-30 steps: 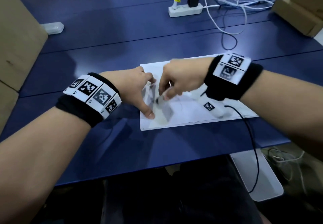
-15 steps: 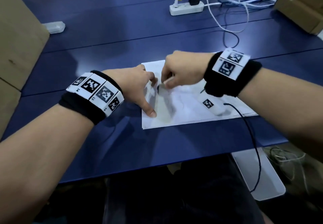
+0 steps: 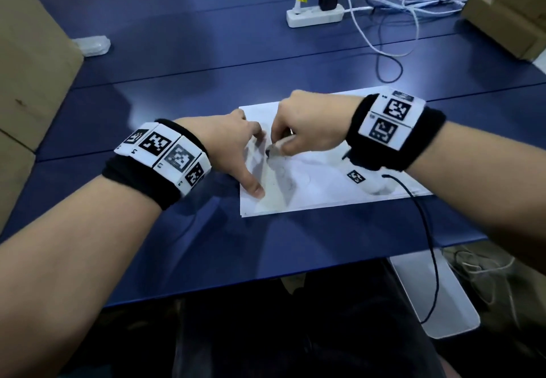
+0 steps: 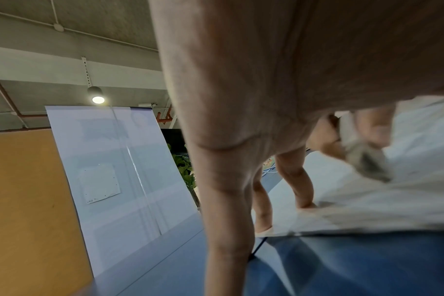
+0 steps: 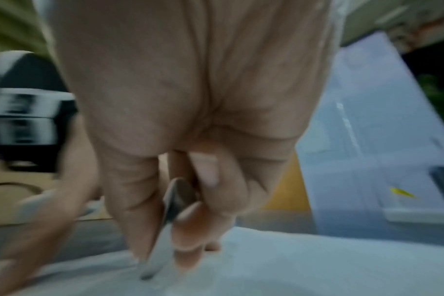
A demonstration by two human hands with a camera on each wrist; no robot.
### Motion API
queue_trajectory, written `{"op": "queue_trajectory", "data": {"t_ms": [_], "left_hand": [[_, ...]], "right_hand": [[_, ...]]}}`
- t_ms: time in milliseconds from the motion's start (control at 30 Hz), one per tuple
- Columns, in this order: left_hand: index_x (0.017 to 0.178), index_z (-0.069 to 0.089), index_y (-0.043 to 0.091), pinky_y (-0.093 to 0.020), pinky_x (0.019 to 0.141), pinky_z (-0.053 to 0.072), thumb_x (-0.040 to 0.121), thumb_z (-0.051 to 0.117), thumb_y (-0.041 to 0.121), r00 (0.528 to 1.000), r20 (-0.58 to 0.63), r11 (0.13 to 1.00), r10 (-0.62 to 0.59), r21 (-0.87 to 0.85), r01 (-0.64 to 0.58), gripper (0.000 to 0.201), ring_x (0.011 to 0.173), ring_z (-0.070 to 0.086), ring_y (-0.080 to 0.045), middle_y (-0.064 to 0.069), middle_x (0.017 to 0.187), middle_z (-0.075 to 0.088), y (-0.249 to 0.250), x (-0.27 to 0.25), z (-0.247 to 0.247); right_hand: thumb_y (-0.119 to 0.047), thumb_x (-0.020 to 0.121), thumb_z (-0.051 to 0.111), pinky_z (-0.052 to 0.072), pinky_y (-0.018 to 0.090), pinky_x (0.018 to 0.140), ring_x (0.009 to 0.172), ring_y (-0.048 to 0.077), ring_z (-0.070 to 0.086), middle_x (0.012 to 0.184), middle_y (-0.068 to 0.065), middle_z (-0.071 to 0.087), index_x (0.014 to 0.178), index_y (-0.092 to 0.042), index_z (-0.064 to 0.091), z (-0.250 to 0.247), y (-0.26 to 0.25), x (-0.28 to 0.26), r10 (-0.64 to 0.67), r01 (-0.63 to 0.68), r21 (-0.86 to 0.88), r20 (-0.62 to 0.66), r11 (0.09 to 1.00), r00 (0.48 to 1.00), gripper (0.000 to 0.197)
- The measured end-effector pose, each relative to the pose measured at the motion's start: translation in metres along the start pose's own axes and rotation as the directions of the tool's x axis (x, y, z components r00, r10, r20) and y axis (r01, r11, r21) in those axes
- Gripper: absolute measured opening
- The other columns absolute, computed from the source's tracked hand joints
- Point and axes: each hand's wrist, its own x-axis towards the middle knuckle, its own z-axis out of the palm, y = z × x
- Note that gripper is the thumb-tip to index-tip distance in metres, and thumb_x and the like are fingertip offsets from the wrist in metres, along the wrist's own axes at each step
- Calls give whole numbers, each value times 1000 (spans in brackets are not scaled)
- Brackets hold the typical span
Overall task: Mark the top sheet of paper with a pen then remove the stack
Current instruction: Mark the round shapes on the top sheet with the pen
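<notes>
A stack of white paper (image 3: 325,182) lies on the blue table (image 3: 206,82). My left hand (image 3: 251,165) presses on the stack's left part with spread, straight fingers, its thumb near the front left corner. In the left wrist view the fingertips (image 4: 304,204) touch the sheet (image 4: 393,200). My right hand (image 3: 283,147) pinches a pale pen (image 3: 274,150) just right of the left hand. The right wrist view is blurred. It shows the pen (image 5: 165,220) between thumb and fingers, its tip down on the top sheet (image 5: 317,270). Faint marks show on the paper below the pen.
A white power strip (image 3: 314,17) with cables lies at the back. Cardboard boxes stand at the left (image 3: 29,67) and the back right (image 3: 502,29). A small clear plastic item (image 3: 93,45) sits far left. A black cable (image 3: 425,230) hangs from my right wrist over the table edge.
My right hand has moved the pen a little farther from me along the sheet. My left hand has stayed pressed on the paper's left part.
</notes>
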Motion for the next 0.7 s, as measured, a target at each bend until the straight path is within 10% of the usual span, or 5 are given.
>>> {"op": "queue_trajectory", "data": {"t_ms": [167, 367, 567, 700], "left_hand": [[134, 41, 34, -45, 90, 53, 29, 74, 86, 1000, -8, 1000, 5, 7, -5, 121, 100, 58, -24, 3, 124, 38, 2, 0, 2], [144, 35, 36, -47, 93, 52, 29, 72, 87, 1000, 9, 1000, -13, 11, 12, 131, 107, 58, -26, 2, 129, 37, 3, 0, -1], [139, 38, 36, -47, 91, 53, 26, 72, 86, 1000, 3, 1000, -24, -12, 24, 129, 104, 59, -24, 5, 127, 36, 4, 0, 1], [143, 36, 34, -46, 93, 51, 37, 78, 82, 1000, 13, 1000, -16, 8, 16, 124, 106, 58, -26, 1, 131, 35, 5, 0, 0]], "right_hand": [[-39, 89, 64, 50, 31, 72, 73, 14, 58, 82, -2, 72, 99, -25, 78, 7, -24, -27, -157, 145, 80, 182, 986, 971, 21], [-33, 91, 64, 44, 29, 70, 65, 10, 51, 74, -7, 65, 96, -20, 77, -7, 10, 6, 64, -65, -13, -33, 998, 997, 19], [-39, 88, 70, 44, 25, 70, 70, 5, 55, 77, -11, 66, 101, -29, 77, 1, -9, -20, -119, 106, 72, 201, 992, 972, 18], [-35, 88, 67, 52, 32, 77, 72, 14, 56, 77, -8, 68, 99, -24, 77, -4, 2, -2, -14, 13, 16, 81, 1000, 997, 19]]}}
